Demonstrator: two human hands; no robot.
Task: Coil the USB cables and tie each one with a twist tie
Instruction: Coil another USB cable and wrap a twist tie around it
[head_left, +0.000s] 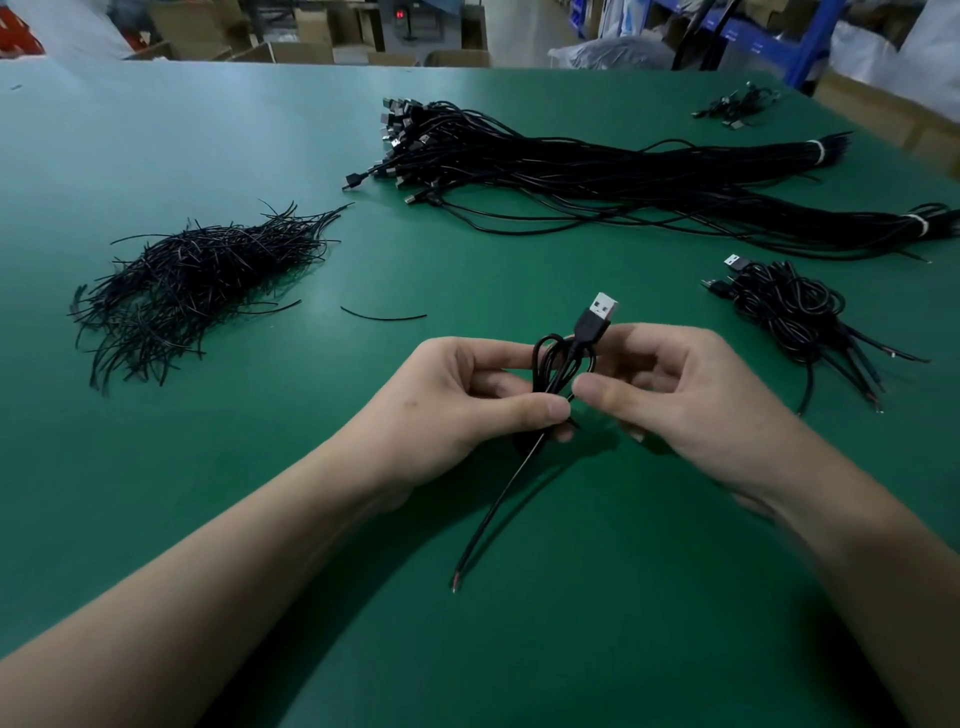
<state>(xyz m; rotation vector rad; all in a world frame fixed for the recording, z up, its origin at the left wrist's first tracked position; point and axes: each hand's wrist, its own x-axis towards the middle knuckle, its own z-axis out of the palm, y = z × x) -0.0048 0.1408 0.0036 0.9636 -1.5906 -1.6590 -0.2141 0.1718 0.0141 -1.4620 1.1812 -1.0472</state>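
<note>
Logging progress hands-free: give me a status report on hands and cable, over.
Left hand and right hand both pinch the coiled USB cable, plug up. Tied or not: cannot tell. Nothing blocking the hands.

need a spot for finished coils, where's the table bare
Bare: the green table far left, beyond the loose pile of black twist ties, and nearer, between that pile and the left hand. Crowded: the right, with the long bundle of black USB cables and the heap of coiled black cables.
</note>
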